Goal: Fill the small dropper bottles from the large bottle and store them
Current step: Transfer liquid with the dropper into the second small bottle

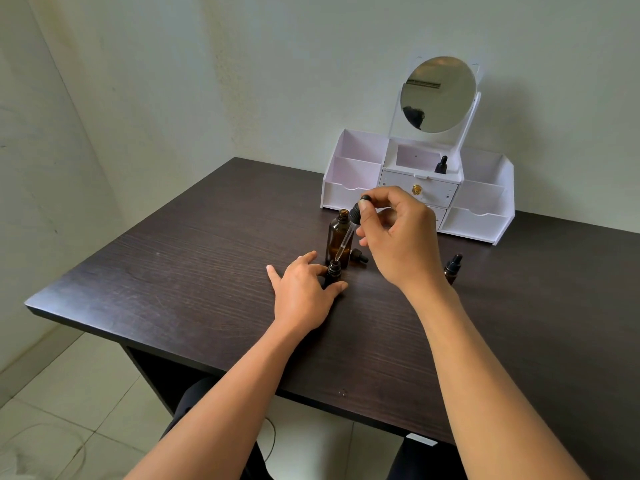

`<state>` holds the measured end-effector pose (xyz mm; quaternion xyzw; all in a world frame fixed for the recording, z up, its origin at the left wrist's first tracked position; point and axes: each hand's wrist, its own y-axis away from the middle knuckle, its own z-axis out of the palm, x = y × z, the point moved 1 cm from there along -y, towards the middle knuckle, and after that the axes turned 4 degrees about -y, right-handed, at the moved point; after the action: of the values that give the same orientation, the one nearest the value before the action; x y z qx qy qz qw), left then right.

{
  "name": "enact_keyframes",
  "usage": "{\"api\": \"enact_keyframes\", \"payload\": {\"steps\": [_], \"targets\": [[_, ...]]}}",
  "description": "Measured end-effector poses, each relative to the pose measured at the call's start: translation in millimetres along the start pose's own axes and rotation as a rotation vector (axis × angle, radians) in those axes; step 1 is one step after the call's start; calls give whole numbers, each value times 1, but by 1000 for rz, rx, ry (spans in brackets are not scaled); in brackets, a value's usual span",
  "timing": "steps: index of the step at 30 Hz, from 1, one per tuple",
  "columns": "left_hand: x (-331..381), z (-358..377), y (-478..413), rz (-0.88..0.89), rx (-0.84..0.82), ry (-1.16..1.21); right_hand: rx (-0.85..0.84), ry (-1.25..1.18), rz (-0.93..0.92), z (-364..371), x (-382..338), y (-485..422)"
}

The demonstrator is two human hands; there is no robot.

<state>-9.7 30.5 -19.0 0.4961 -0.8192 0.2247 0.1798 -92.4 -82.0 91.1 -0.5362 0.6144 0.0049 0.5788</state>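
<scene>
The large amber bottle [337, 237] stands uncapped on the dark table [207, 271]. In front of it my left hand [304, 289] grips a small open dropper bottle [333, 270] upright on the table. My right hand [398, 233] pinches the black bulb of a dropper [349, 230], whose glass tube tip sits at the small bottle's mouth. A small black dropper cap [358, 256] lies beside the large bottle. Another capped small bottle [453, 268] stands right of my right wrist. One more capped small bottle [441, 165] sits in the white organizer's [481, 220] middle tray.
The white organizer with a round mirror [438, 94], drawers and open side compartments stands at the table's far edge against the wall. The table's left and near edges drop off to a tiled floor.
</scene>
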Motion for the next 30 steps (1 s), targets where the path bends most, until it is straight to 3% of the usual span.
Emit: {"api": "enact_keyframes", "payload": {"steps": [30], "targets": [[1,-2,2,6,16,-5,-89,9,60,9,19,2]]}}
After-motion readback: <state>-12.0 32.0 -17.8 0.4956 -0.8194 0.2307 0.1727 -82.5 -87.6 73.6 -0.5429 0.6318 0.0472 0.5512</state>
